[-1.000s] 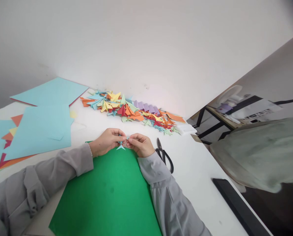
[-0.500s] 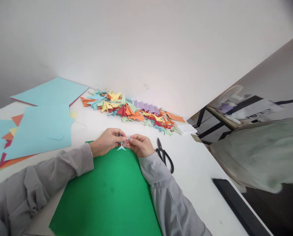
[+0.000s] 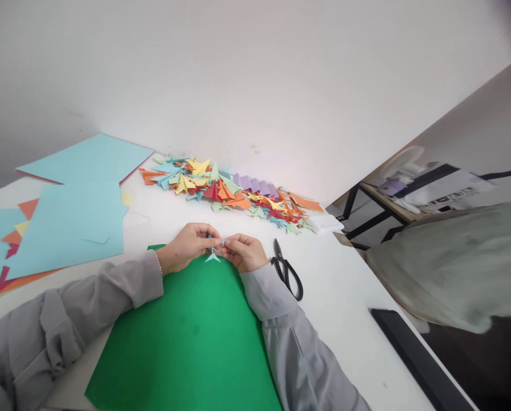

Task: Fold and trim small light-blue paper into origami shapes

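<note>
Between my two hands is a small light-blue folded paper piece (image 3: 213, 258), its pointed, forked end hanging below the fingers. My left hand (image 3: 190, 246) is closed, pinching the piece between thumb and forefinger. Close beside it, my right hand (image 3: 245, 251) pinches a small light-blue part of the paper; the fingers hide most of that spot. Both hands are over the far edge of a green sheet or mat (image 3: 186, 337). Black-handled scissors (image 3: 286, 269) lie just right of my right wrist.
Against the wall lies a long pile of colourful folded paper pieces (image 3: 221, 191). Light-blue sheets (image 3: 75, 228) overlap other coloured paper at the left. A black flat bar (image 3: 418, 359) lies along the right edge of the white table (image 3: 336, 302). Greenish cloth (image 3: 452, 262) is beyond it.
The hands keep almost the same pinch on the light-blue paper, with only slight finger movement. The view has shifted a little.
</note>
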Demonstrator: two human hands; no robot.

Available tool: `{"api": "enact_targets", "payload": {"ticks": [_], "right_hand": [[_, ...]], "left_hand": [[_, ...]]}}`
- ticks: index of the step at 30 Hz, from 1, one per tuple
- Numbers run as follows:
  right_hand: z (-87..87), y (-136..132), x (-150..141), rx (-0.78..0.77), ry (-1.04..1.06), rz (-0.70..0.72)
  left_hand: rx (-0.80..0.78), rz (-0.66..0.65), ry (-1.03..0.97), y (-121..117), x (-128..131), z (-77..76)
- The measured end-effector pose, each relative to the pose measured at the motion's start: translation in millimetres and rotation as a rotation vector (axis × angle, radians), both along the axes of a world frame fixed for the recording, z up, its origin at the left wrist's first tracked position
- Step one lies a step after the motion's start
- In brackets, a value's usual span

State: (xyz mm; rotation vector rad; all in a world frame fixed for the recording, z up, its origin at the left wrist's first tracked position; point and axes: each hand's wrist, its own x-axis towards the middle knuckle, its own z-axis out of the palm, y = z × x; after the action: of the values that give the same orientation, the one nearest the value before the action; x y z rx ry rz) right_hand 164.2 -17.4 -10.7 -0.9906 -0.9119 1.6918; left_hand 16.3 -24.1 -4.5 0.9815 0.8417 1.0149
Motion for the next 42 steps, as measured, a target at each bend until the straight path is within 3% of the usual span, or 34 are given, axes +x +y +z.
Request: {"api": "enact_targets", "payload": {"ticks": [18, 42], "right_hand": [[-1.6, -1.2, -4.9, 0.003, 0.036, -0.080], [-5.3, 1.0, -2.3, 0.032, 0.037, -0.186]], "left_hand": [[-0.041, 0.085, 0.021, -2.5, 3.6, 5.9], [-0.019, 0.090, -0.004, -1.6, 2.9, 4.6]]}}
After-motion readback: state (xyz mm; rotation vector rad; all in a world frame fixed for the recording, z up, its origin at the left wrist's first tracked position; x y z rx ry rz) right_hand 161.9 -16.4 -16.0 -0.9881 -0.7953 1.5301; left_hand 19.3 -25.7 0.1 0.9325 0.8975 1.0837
